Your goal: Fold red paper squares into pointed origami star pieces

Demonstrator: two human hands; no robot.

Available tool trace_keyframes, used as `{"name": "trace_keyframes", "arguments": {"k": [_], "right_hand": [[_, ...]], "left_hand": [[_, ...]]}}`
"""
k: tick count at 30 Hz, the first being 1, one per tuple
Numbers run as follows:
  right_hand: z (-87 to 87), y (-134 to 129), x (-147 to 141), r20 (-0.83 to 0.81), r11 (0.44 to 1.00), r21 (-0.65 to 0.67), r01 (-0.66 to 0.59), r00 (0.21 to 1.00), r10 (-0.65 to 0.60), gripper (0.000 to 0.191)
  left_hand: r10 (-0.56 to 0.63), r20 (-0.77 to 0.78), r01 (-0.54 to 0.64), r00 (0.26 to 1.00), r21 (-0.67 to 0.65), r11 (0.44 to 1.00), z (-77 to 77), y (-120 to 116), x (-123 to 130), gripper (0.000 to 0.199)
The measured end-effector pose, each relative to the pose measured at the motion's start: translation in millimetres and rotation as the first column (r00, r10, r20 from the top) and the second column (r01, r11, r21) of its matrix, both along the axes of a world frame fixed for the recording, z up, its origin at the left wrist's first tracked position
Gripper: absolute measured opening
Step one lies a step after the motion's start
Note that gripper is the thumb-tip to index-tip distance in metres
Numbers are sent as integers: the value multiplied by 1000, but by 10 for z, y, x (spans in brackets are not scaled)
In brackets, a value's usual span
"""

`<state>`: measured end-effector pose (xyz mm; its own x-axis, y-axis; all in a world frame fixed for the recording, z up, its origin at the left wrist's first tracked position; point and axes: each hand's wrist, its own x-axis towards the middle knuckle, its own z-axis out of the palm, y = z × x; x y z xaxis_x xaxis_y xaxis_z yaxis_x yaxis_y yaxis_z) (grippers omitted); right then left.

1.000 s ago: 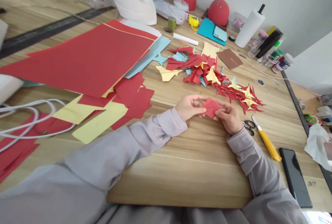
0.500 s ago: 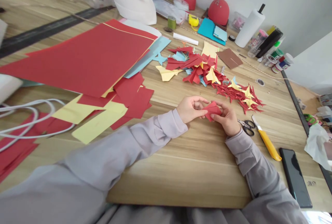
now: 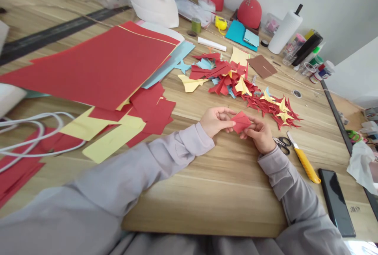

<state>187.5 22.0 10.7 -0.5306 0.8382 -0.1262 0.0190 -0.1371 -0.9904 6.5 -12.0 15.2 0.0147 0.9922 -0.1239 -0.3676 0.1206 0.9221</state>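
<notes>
A small folded piece of red paper [image 3: 241, 121], with crease lines on its face, is held above the wooden table. My left hand [image 3: 216, 122] pinches its left edge between thumb and fingers. On the opposite side, my right hand [image 3: 259, 133] grips the lower right edge, its fingers partly behind the paper. Beyond both hands lies a long heap of folded red paper pieces [image 3: 221, 70], with yellow paper stars [image 3: 282, 105] and blue pieces mixed in.
Large red sheets [image 3: 97, 66] and yellow strips [image 3: 113, 141] lie to the left, near a white cable [image 3: 38, 139]. Scissors [image 3: 283, 145], a yellow utility knife [image 3: 305, 162] and a phone [image 3: 336, 202] are on the right. Bottles and jars [image 3: 321, 72] stand at the back right.
The red paper has turned in my hands, showing a flatter, squarer face. My right thumb has drawn back from its front toward the lower right edge.
</notes>
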Motion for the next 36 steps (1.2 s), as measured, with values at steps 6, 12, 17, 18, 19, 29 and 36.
{"name": "trace_keyframes", "arguments": {"k": [6,12,17,18,19,29,36], "right_hand": [[-13,-15,-8,-54,999,-19,35,998,-36,48],[-13,-39,-59,-5,998,-5,56,998,-56,31],[-13,-26,-52,-58,995,-82,64,996,-68,30],[-6,-27,-53,-72,994,-89,67,995,-73,29],[2,-29,-56,-83,993,-95,71,993,-79,28],[-3,-64,-67,-25,997,29,68,997,-67,20],[56,-102,-112,84,992,122,29,996,-40,27]], "left_hand": [[-36,-75,38,996,28,999,10,-29,13,34],[-72,-57,73,996,7,997,-13,-38,23,32],[-109,-3,109,994,-13,994,-4,-29,11,31],[-112,8,112,994,-16,994,1,-28,10,31],[-114,18,114,993,-20,993,6,-27,9,31],[-25,-124,33,992,64,997,-10,-53,37,30],[25,-228,3,973,123,992,-96,-36,60,20]]}}
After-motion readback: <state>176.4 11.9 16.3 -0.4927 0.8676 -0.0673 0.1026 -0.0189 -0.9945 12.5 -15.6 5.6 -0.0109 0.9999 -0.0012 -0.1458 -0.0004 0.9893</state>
